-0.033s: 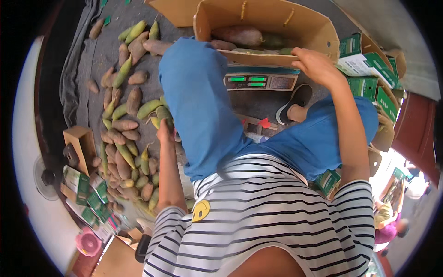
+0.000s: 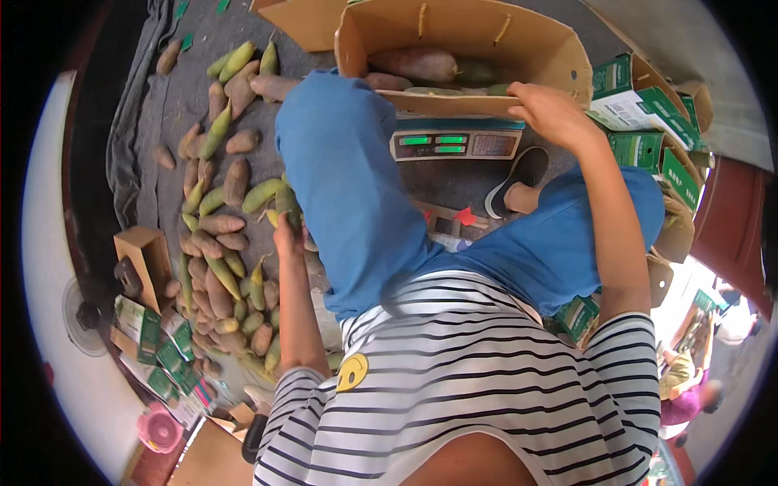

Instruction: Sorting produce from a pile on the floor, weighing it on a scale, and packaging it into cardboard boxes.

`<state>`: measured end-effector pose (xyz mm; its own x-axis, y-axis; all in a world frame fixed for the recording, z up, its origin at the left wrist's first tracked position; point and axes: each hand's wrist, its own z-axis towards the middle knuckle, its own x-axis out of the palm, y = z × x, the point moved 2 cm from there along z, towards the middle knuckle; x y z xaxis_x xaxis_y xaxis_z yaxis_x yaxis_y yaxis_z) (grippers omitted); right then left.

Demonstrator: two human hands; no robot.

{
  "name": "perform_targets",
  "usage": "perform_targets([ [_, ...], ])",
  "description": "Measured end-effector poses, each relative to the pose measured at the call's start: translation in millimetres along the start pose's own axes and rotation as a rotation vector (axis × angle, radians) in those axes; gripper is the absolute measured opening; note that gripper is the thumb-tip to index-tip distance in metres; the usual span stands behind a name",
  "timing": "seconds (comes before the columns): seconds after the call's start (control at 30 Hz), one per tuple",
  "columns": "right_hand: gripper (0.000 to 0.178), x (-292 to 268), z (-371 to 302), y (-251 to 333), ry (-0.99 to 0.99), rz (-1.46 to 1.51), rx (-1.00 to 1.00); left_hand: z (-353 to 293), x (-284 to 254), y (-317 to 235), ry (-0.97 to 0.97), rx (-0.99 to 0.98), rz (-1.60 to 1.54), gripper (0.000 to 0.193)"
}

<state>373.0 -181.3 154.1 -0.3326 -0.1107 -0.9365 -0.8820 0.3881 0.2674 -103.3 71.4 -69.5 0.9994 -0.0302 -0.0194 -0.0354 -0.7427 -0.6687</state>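
Note:
My left hand (image 2: 288,233) is beside my left knee, closed on a green radish (image 2: 286,202); its fingers are partly hidden behind the radish and my leg. Loose green and reddish-brown radishes lie around it on the dark ground cloth. My right hand (image 2: 551,113) grips the near upper edge of an open cardboard box (image 2: 478,104), with its fingers over the rim. Inside the box lie a large reddish radish (image 2: 413,63) and several more, partly hidden by the near wall. The box rests on a digital scale (image 2: 458,144) with lit green displays.
Many radishes (image 2: 219,283) spread over the cloth at the left. Green and white cartons (image 2: 640,105) stand at the right, with more (image 2: 138,328) at the lower left. A pink plastic item (image 2: 160,428) is nearby. Another person (image 2: 685,389) is at the far right.

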Motion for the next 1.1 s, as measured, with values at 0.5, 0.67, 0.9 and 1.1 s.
perform_targets([
  [0.5, 0.025, 6, -5, -2, 0.008, -0.071, 0.012, -295, 247, -223, 0.69, 1.076, 0.725, 0.044],
  [0.67, 0.023, 4, -1, 1, 0.037, -0.054, -0.004, -289, 322, -194, 0.795, 1.399, 1.167, 0.047],
  [0.9, 0.023, 6, 0, -7, 0.058, -0.07, 0.029, -265, 273, -209, 0.598, 1.386, 1.027, 0.042],
  [1.1, 0.03, -5, -3, 2, 0.083, -0.022, 0.052, -133, 156, -206, 0.311, 1.174, 0.8, 0.034],
])
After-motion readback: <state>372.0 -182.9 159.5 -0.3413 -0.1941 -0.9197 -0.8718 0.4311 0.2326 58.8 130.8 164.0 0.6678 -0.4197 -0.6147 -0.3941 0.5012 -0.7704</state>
